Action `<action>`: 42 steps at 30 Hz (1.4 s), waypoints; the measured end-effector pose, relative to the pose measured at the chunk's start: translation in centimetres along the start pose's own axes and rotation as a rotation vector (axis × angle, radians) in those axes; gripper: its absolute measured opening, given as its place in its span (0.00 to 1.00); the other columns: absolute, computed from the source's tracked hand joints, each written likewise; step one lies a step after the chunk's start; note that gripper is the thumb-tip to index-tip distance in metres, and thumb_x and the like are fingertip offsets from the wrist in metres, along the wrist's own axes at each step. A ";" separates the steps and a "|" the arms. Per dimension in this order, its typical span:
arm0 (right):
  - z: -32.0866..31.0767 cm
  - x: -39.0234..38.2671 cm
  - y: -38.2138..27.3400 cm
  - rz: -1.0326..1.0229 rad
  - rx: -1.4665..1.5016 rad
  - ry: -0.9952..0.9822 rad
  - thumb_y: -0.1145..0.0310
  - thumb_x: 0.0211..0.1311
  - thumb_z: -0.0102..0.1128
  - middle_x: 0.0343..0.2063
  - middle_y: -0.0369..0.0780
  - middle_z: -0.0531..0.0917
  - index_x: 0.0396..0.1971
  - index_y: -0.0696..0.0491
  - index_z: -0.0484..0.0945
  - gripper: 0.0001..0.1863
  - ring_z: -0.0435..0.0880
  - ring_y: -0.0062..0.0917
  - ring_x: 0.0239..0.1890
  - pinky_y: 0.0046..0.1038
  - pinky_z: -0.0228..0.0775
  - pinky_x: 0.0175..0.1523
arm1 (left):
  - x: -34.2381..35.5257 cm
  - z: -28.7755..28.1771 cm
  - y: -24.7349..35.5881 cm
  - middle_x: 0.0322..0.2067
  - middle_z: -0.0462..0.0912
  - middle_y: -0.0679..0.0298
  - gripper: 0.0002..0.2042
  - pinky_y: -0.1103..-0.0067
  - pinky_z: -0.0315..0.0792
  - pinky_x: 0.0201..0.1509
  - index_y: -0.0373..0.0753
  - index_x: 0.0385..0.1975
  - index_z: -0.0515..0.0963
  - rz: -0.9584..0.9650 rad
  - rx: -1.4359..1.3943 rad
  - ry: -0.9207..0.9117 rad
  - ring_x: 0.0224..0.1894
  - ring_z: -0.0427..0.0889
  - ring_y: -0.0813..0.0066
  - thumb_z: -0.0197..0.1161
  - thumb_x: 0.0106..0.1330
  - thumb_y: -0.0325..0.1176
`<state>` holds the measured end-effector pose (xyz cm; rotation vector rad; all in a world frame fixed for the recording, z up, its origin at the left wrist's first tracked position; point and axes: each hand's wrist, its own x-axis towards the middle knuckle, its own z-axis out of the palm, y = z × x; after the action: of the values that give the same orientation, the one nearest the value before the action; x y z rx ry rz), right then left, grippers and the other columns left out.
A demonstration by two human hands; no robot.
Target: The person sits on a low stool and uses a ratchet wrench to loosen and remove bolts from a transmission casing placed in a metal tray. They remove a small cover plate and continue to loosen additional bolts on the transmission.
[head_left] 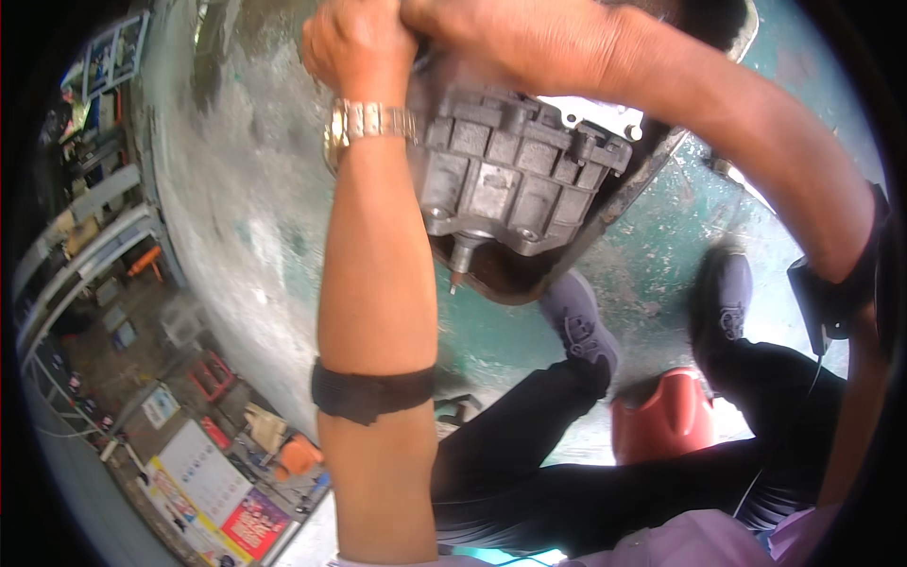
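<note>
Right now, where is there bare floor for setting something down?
Widest: the floor between the left forearm and the far-left clutter. Smaller: a patch between tray and right shoe. Crowded: by the casting, left hand and right hand.

The left forearm (378, 255) is pointing almost straight up the head view, the left wrist (374, 90) lying in line with it, and the left hand (359, 42) is showing its back at the upper edge. The right forearm (765, 142) is slanting in from the right side, bringing the right hand (515, 38) close beside the other; the fingertips of both hands are largely hiding from view
</note>
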<state>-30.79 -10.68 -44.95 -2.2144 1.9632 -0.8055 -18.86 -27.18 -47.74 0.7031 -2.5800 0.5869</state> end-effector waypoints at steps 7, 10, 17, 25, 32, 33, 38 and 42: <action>-1.3 0.9 -0.6 0.004 -0.185 -0.215 0.73 0.50 0.59 0.19 0.51 0.82 0.28 0.59 0.78 0.06 0.85 0.47 0.25 0.44 0.77 0.32 | 0.6 -0.1 0.4 0.39 0.84 0.41 0.23 0.51 0.71 0.51 0.33 0.32 0.83 -0.354 -0.572 -0.052 0.44 0.80 0.35 0.43 0.76 0.43; -1.5 1.4 -1.3 0.042 -0.275 -0.233 0.71 0.53 0.59 0.18 0.49 0.82 0.29 0.59 0.81 0.07 0.85 0.44 0.23 0.43 0.78 0.31 | 0.6 -0.7 0.8 0.39 0.84 0.40 0.21 0.52 0.72 0.52 0.34 0.35 0.83 -0.273 -0.569 -0.119 0.46 0.81 0.36 0.45 0.75 0.42; -1.6 2.3 -2.0 0.130 -0.349 -0.315 0.67 0.64 0.61 0.21 0.48 0.83 0.33 0.57 0.83 0.08 0.86 0.41 0.26 0.39 0.78 0.35 | 0.2 -1.5 1.1 0.36 0.85 0.43 0.14 0.58 0.76 0.50 0.35 0.33 0.84 -0.435 -0.968 -0.100 0.44 0.83 0.42 0.54 0.68 0.38; -0.2 1.8 0.2 -0.162 -0.401 -0.188 0.69 0.74 0.50 0.27 0.50 0.85 0.40 0.57 0.84 0.13 0.85 0.42 0.30 0.38 0.78 0.41 | 0.9 -0.2 1.1 0.36 0.86 0.45 0.14 0.59 0.77 0.49 0.37 0.31 0.86 -0.466 -0.863 -0.124 0.44 0.85 0.45 0.55 0.65 0.37; -1.7 2.5 -0.2 -0.063 -0.340 -0.320 0.62 0.76 0.53 0.28 0.46 0.85 0.42 0.58 0.84 0.16 0.85 0.36 0.30 0.34 0.78 0.39 | 1.1 0.1 1.4 0.35 0.86 0.45 0.12 0.59 0.79 0.47 0.36 0.28 0.87 -0.375 -0.768 -0.099 0.41 0.86 0.45 0.58 0.62 0.36; -2.1 2.6 -0.4 -0.076 -0.359 -0.371 0.64 0.69 0.57 0.27 0.46 0.85 0.40 0.57 0.84 0.13 0.86 0.37 0.29 0.36 0.78 0.38 | 1.2 0.0 1.2 0.35 0.86 0.46 0.12 0.59 0.79 0.46 0.36 0.28 0.87 -0.288 -0.711 -0.094 0.41 0.86 0.45 0.58 0.61 0.36; -2.9 2.9 -1.4 -0.178 -0.288 -0.400 0.69 0.53 0.67 0.29 0.43 0.86 0.39 0.54 0.85 0.13 0.87 0.36 0.32 0.37 0.78 0.37 | 1.1 -1.0 1.1 0.35 0.87 0.45 0.12 0.60 0.80 0.47 0.36 0.31 0.88 -0.221 -0.614 -0.143 0.42 0.87 0.46 0.60 0.60 0.35; -2.7 3.0 -1.7 -0.099 -0.321 -0.451 0.72 0.51 0.67 0.31 0.45 0.86 0.42 0.54 0.85 0.15 0.87 0.37 0.33 0.36 0.78 0.40 | 1.0 -2.4 1.3 0.37 0.87 0.44 0.12 0.62 0.80 0.50 0.36 0.33 0.88 -0.425 -0.792 -0.189 0.44 0.87 0.47 0.60 0.60 0.35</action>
<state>-30.22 -12.43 -40.98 -2.4001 1.8649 0.0236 -19.78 -25.39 -45.64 0.9811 -2.4005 -0.6276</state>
